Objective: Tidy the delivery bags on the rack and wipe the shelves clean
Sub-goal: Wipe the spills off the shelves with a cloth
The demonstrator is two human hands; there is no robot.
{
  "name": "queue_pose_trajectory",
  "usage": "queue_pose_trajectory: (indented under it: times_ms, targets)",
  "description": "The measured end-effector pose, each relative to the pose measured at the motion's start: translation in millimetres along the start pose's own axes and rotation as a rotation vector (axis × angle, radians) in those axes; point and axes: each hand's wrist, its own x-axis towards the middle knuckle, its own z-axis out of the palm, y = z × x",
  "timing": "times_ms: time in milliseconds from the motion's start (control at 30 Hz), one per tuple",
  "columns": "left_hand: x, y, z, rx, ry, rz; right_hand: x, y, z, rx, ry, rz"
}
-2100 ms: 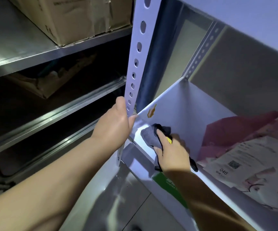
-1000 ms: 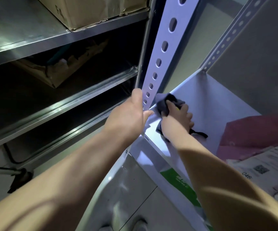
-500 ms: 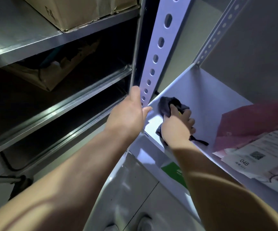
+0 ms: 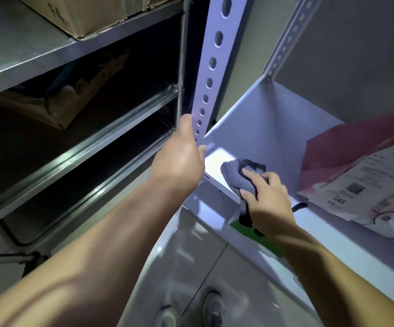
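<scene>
The right hand [image 4: 270, 204] has its grip closed over a bunched grey cloth [image 4: 237, 177], fingers pressing it flat against the front corner of the white shelf [image 4: 262, 128]. Bunching it likely gives a firm pad for scrubbing the corner, and a dark edge of the cloth trails over the shelf lip below the palm. The left hand [image 4: 180, 156] wraps its grip around the perforated upright post [image 4: 211, 67] just beside the cloth, probably to steady the body and the rack against the pushing.

To the right on the same shelf lies a pink delivery bag [image 4: 347, 149] with a paper bag [image 4: 370, 185] marked 046 against it, close to the wiping hand. They cover that part of the shelf and would, I judge, need shifting before the cloth can reach there. On the left stands a steel rack [image 4: 49, 50] with a cardboard box [image 4: 101, 13] on top, well apart. Shoes [image 4: 212, 308] show on the floor below.
</scene>
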Motion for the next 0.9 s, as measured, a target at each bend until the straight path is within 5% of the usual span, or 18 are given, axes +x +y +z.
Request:
queue_pose_trajectory:
  times_ms: [300, 467, 900]
  targets:
    - [-72, -36, 45, 0.118, -0.215, -0.104, -51, 4, -1, 0.162, -0.028, 0.022]
    - [-112, -46, 62, 0.146, -0.236, -0.129, -95, 21, 2, 0.03, -0.045, -0.151]
    - [-175, -99, 128, 0.389, -0.363, -0.146, -126, 96, 82, -0.088, -0.121, -0.088]
